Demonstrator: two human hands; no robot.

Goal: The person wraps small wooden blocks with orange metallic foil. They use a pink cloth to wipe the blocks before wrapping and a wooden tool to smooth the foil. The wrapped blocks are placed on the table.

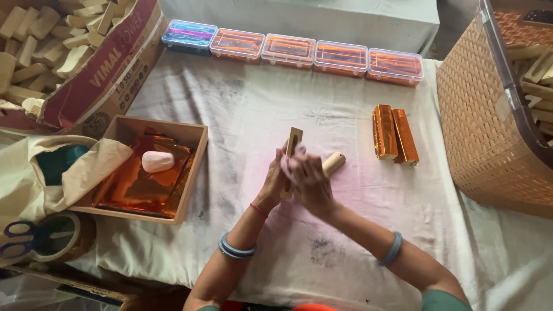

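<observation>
My left hand (275, 183) and my right hand (311, 179) meet at the middle of the white cloth-covered table (242, 115). Together they grip a small flat wooden block (293, 140) that stands upright and has a slot in its upper part. A pink cloth or powder smear shows on my right fingers. A pale wooden cylinder (333, 162) lies just right of my hands, touching my right hand. Two blocks wrapped in shiny orange foil (394, 133) lie side by side further right.
A wooden tray (196, 162) at left holds orange foil sheets and a pink lump (157, 161). Several clear lidded boxes (288, 49) line the far edge. A cardboard box of wooden blocks (52, 40) is far left, a woven basket (489, 126) at right, scissors (17, 239) lower left.
</observation>
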